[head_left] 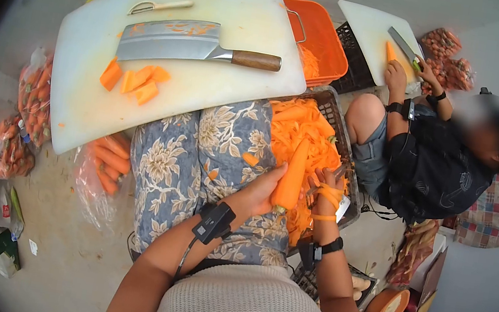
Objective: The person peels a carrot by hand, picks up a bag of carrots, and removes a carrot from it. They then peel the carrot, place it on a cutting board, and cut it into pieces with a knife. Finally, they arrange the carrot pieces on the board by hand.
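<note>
My left hand [263, 191] is closed around a peeled carrot [290, 179], its tip pointing away from me. Just right of it, my right hand [326, 197] has curled fingers, and strips of peel hang over them. A pale piece of some tool [343, 209] shows beside that palm; its kind is hidden. Below both hands stands a dark crate [354, 173] full of orange carrot peel [286, 132]. On the large white cutting board [222, 1] lie a cleaver [183, 41], a peeler [156, 6] and several carrot chunks [137, 79].
An orange tub [335, 45] stands behind the crate. At the right, a co-worker [445, 154] cuts a carrot with a knife on a smaller board [364, 27]. Bags of carrots [108, 163] lie on the floor at the left. Scraps lie on my floral-patterned lap [170, 163].
</note>
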Available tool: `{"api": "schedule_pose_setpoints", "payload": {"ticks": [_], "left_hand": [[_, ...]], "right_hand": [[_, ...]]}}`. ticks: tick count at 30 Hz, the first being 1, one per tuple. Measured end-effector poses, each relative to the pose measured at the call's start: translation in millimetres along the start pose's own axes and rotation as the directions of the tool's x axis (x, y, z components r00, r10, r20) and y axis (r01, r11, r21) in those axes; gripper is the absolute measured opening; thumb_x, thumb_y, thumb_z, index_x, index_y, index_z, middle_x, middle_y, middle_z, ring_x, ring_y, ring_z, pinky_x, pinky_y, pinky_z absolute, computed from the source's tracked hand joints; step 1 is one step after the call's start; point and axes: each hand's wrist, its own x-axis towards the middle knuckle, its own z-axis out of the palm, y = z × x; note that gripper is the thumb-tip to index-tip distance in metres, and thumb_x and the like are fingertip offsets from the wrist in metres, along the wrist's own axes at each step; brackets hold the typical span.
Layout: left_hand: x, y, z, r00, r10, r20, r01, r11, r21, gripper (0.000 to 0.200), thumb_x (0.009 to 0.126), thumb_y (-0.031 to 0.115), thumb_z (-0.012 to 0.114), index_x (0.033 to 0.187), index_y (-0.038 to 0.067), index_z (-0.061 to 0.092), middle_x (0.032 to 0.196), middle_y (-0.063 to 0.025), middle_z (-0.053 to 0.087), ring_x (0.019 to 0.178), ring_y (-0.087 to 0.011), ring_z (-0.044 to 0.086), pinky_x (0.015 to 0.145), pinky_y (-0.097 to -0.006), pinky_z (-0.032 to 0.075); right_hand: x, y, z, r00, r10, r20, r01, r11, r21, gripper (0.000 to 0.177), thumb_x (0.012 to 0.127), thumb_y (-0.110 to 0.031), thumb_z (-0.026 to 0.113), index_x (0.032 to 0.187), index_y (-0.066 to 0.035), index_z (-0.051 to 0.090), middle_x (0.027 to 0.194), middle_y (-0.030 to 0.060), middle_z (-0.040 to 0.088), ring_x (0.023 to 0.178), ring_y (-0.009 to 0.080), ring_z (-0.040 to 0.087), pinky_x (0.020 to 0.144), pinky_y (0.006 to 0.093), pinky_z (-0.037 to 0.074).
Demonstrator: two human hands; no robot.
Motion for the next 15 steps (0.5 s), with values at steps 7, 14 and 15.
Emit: {"api": "schedule_pose_setpoints", "payload": {"ticks": [7, 14, 15], "left_hand": [[1, -2, 7, 0.995, 0.044, -0.084, -0.042, 0.999, 0.033, 0.04, 0.094, 0.038, 0.032, 0.118, 0.007, 0.042, 0.107, -0.0095, 0.053, 0.094, -0.0199, 0.056, 0.073, -0.0344, 0.049], [0, 1, 8, 0.983, 0.133, -0.126, -0.116, 0.985, 0.131, 0.032, 0.095, 0.032, 0.034, 0.12, 0.012, 0.038, 0.109, -0.0039, 0.05, 0.093, -0.0153, 0.053, 0.072, -0.0319, 0.048], [1, 1, 7, 0.984, 0.13, -0.122, -0.114, 0.985, 0.127, 0.032, 0.095, 0.032, 0.034, 0.12, 0.012, 0.038, 0.109, -0.0039, 0.05, 0.093, -0.0153, 0.053, 0.072, -0.0319, 0.048]], "right_hand": [[-56, -34, 44, 0.915, -0.364, 0.175, 0.391, 0.906, -0.163, 0.03, 0.083, -0.019, 0.058, 0.105, -0.001, 0.047, 0.101, 0.008, 0.051, 0.091, 0.015, 0.052, 0.077, 0.027, 0.044], [-29, -11, 60, 0.946, -0.289, 0.149, 0.321, 0.905, -0.279, 0.025, 0.081, -0.021, 0.059, 0.085, 0.0, 0.045, 0.078, 0.0087, 0.048, 0.07, 0.0157, 0.049, 0.06, 0.0304, 0.041], [-27, -10, 59, 0.933, -0.331, 0.142, 0.36, 0.864, -0.351, 0.025, 0.081, -0.021, 0.059, 0.083, 0.0, 0.045, 0.074, 0.0075, 0.048, 0.066, 0.0154, 0.048, 0.057, 0.0303, 0.04]]}}
